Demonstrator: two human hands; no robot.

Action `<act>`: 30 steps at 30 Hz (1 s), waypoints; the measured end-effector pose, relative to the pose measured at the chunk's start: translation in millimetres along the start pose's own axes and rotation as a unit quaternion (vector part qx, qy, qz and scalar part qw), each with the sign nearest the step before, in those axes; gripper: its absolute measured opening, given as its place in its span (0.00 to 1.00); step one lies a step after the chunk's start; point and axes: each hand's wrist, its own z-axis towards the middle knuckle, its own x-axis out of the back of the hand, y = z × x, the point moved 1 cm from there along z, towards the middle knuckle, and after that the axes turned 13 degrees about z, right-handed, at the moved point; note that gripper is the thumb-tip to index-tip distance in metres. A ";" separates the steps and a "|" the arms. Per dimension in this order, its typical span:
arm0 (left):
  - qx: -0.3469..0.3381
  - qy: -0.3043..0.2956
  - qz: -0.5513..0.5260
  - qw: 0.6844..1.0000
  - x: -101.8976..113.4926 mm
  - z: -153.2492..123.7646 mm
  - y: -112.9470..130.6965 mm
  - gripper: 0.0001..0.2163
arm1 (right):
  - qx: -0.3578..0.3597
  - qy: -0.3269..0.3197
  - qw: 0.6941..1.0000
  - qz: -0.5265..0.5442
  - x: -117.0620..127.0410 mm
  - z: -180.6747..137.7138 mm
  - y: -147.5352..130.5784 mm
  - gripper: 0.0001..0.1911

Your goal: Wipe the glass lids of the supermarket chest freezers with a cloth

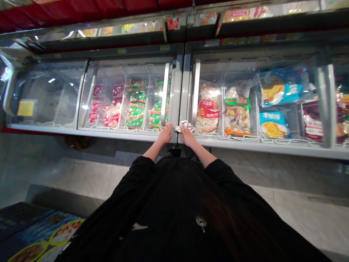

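Observation:
Two glass-topped chest freezers stand side by side in front of me. My left hand (165, 134) rests on the front rim of the left freezer (131, 135), its fingers stretched out and holding nothing. Just right of the seam between the freezers, my right hand (187, 136) holds a crumpled white cloth (191, 127) down on the front corner of the right freezer (231, 142). Part of the cloth is hidden under the fingers. An upright handle (165, 94) of the left lid is just beyond my left hand; another handle (195, 92) rises beyond my right hand.
Behind the glass, wire baskets hold green dumpling bags (136, 109), red-and-white bags (208, 112) and blue bags (283, 85). A yellow label (25, 108) is on the left glass. Printed boxes (51, 233) stand behind me at lower left, on the tiled floor (92, 174).

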 end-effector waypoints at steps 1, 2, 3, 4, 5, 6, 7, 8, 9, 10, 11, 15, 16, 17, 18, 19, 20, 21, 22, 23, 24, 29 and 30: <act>-0.011 -0.001 -0.004 1.000 1.0 4.5 -0.3 0.25 | 0.000 -0.002 1.000 0.000 -2.0 -6.8 -2.2 0.31; -0.022 -0.003 -0.008 1.000 1.6 9.1 0.3 0.25 | 0.001 -0.005 1.000 -0.001 -4.0 -13.9 -4.3 0.30; -0.033 -0.006 -0.012 0.999 1.7 14.0 1.5 0.25 | 0.001 -0.007 1.000 -0.002 -5.7 -20.3 -6.2 0.30; -0.045 -0.009 -0.015 0.999 1.7 19.0 3.0 0.25 | 0.001 -0.008 1.000 -0.002 -7.2 -24.9 -7.9 0.29; -0.057 -0.013 -0.018 0.998 1.7 24.2 4.4 0.25 | -0.001 -0.007 1.000 -0.001 -8.2 -26.9 -9.5 0.28; -0.069 -0.018 -0.020 0.997 1.7 29.3 5.5 0.25 | -0.005 -0.003 1.000 0.000 -9.0 -26.0 -10.8 0.28; -0.081 -0.022 -0.022 0.996 2.1 34.5 6.2 0.25 | -0.012 0.004 1.000 0.003 -9.8 -22.6 -11.9 0.27; -0.094 -0.027 -0.023 0.995 2.6 39.5 6.3 0.25 | -0.022 0.012 1.000 0.006 -10.6 -17.2 -12.8 0.27; -0.105 -0.032 -0.023 0.994 3.5 44.3 5.9 0.25 | -0.034 0.022 0.999 0.010 -11.7 -11.1 -13.6 0.27; -0.115 -0.037 -0.022 0.992 4.7 48.9 5.2 0.25 | -0.048 0.033 0.998 0.013 -12.9 -5.4 -14.4 0.28; -0.123 -0.042 -0.021 0.991 6.2 53.1 4.4 0.25 | -0.062 0.043 0.997 0.016 -14.2 -1.3 -15.2 0.28; -0.143 -0.054 -0.021 0.988 13.8 66.1 3.6 0.25 | -0.108 0.063 0.992 0.015 -16.6 -12.9 -17.6 0.27; -0.144 -0.056 -0.022 0.988 15.5 68.5 4.6 0.25 | -0.118 0.064 0.991 0.012 -15.5 -21.6 -17.0 0.27; -0.143 -0.057 -0.024 0.988 17.1 70.5 6.2 0.24 | -0.129 0.067 0.989 0.008 -13.5 -31.0 -15.5 0.26; -0.142 -0.058 -0.026 0.988 18.4 72.0 8.3 0.24 | -0.142 0.071 0.987 0.003 -10.8 -40.0 -13.2 0.26; -0.141 -0.059 -0.028 0.988 19.6 73.3 10.9 0.24 | -0.155 0.075 0.985 -0.002 -7.5 -47.4 -10.1 0.26; -0.140 -0.060 -0.030 0.988 20.8 74.0 13.8 0.24 | -0.168 0.079 0.983 -0.006 -3.8 -52.8 -6.6 0.26; -0.139 -0.060 -0.033 0.988 22.1 74.4 16.8 0.23 | -0.180 0.083 0.980 -0.010 -0.1 -55.7 -3.0 0.25; -0.136 -0.060 -0.035 0.988 23.5 74.3 19.8 0.23 | -0.189 0.086 0.978 -0.014 3.6 -56.2 0.3 0.25; -0.133 -0.058 -0.038 0.989 25.0 73.7 22.6 0.23 | -0.196 0.088 0.976 -0.018 7.0 -54.7 3.3 0.25; -0.128 -0.055 -0.040 0.989 26.6 72.6 25.1 0.23 | -0.201 0.089 0.975 -0.021 10.2 -51.8 5.7 0.25; -0.081 -0.037 -0.046 0.995 31.1 62.4 32.2 0.23 | -0.190 0.078 0.978 -0.040 26.7 -35.2 15.3 0.28; -0.069 -0.034 -0.047 0.996 30.5 60.3 33.5 0.23 | -0.181 0.073 0.980 -0.043 30.5 -34.2 17.9 0.29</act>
